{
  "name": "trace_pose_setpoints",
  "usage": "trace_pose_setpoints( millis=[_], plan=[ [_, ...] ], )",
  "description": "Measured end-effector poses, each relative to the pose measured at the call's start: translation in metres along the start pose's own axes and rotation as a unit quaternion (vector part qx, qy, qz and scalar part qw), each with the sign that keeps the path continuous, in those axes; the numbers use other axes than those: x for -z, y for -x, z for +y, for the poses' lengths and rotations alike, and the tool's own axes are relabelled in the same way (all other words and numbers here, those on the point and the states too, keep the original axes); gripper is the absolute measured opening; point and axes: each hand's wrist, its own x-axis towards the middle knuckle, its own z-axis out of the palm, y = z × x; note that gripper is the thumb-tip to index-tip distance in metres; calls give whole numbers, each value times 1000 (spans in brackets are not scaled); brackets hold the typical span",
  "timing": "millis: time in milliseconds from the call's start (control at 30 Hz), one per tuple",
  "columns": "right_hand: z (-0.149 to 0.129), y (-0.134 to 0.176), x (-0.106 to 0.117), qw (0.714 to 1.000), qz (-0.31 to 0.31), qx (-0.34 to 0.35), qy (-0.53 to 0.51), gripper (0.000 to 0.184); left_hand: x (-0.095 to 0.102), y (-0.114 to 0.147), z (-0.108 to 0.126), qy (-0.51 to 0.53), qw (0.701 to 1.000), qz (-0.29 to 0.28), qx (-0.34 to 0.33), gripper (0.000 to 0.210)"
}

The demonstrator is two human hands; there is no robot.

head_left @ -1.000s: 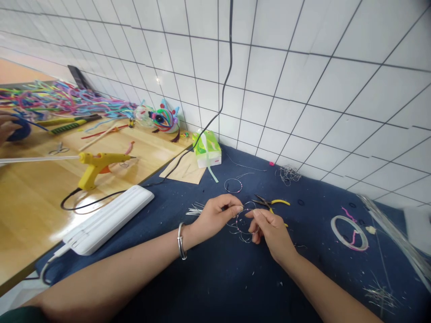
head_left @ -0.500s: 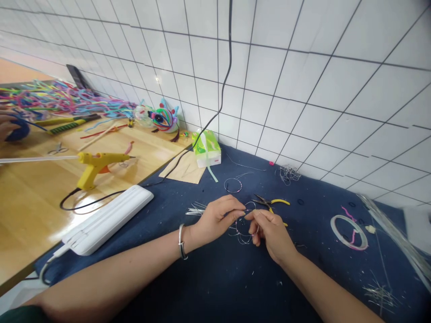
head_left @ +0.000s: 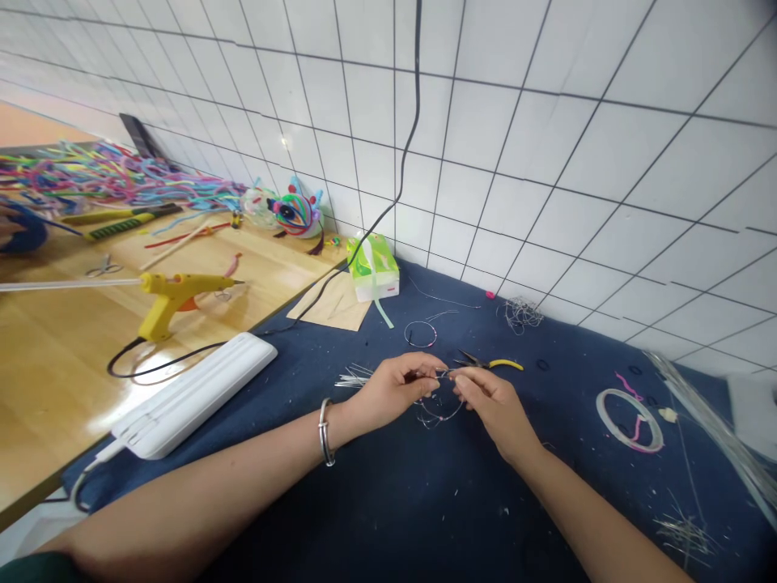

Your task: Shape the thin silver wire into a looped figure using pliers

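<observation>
And the right hand (head_left: 494, 405) has shifted, its forefinger now reaching forward and its back covering the lower handle of the pliers; the beaded wire loop (head_left: 443, 419) has dropped with it, its curve showing mostly below the fingertips. From the left, then: the yellow glue gun (head_left: 163, 306) lies on the wooden table, nose to the right, and the white power strip (head_left: 194, 397) slants across the table's edge. Next comes the left hand (head_left: 388, 389), thumb and forefinger pinched narrow on the wire, with a bundle of cut wires (head_left: 352, 377) just beside it. Between the two hands, there's the loop: to the right of the left hand, to the left of the right, both touching it, so neither is the nearer. It's round, with no true long axis; the short stretch between the fingertips runs roughly left to right, while the beaded curve sags toward the wearer. No end clearly points anywhere; loose strands trail at its lower left. The right hand is pinched close too, thumb under forefinger. Just beyond it, the pliers (head_left: 505, 365) show one yellow handle pointing right; farther right, the tape roll (head_left: 600, 421) lies well apart.
</observation>
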Motion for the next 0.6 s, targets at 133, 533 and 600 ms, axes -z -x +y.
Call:
trace_pose_setpoints(
  millis=[133,533,600],
  plan=[
    [-5,-1,4,995,31,48,86,25,-4,2,2,-27,999,-29,15,14],
    [-9,0,5,980,-30,130,150,20,-1,1,1,-65,996,-51,18,9],
    [-9,1,6,978,-42,136,153,19,-1,0,1,-71,996,-56,18,9]
  ],
)
